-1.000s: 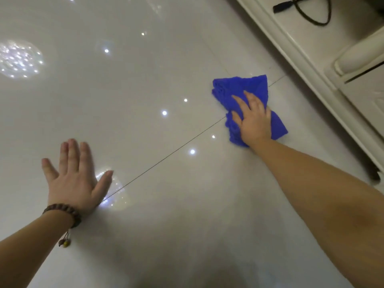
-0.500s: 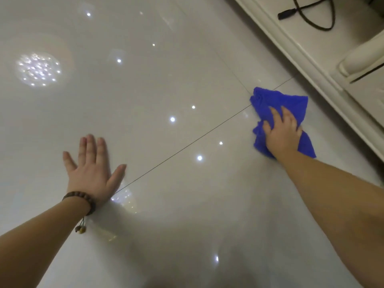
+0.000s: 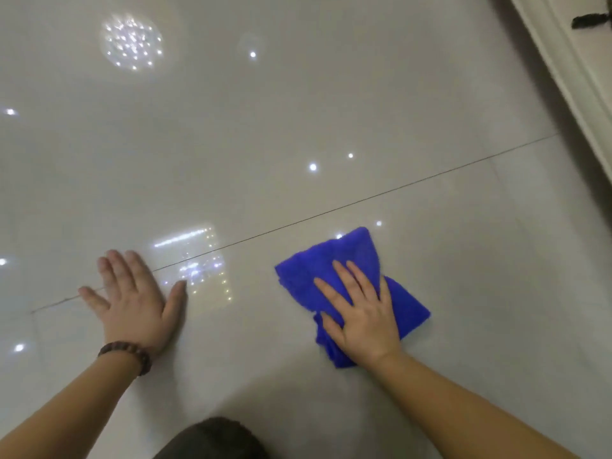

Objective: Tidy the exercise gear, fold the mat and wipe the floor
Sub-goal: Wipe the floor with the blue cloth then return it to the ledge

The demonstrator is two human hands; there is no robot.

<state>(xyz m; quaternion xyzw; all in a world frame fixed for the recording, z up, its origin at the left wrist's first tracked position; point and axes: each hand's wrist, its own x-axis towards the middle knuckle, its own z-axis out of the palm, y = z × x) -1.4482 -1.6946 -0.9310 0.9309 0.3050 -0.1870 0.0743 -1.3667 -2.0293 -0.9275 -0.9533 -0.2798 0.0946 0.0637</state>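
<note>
Blue cloth [image 3: 334, 276] now nearer, pulled back from white cabinet base [image 3: 563, 77] at far right; right hand [image 3: 361, 309] presses it flat-fingered, left hand [image 3: 132, 299] splayed on tile floor [image 3: 298, 111]. Wiping under way.

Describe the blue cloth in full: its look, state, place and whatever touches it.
The blue cloth is a vivid royal blue, with a soft, fuzzy, towel-like look. It lies bunched and loosely folded, not spread flat, on the glossy pale tiled floor, on the near side of a thin grout line. The right hand presses on it with straight, spread fingers, covering its middle; cloth shows on every side.
</note>
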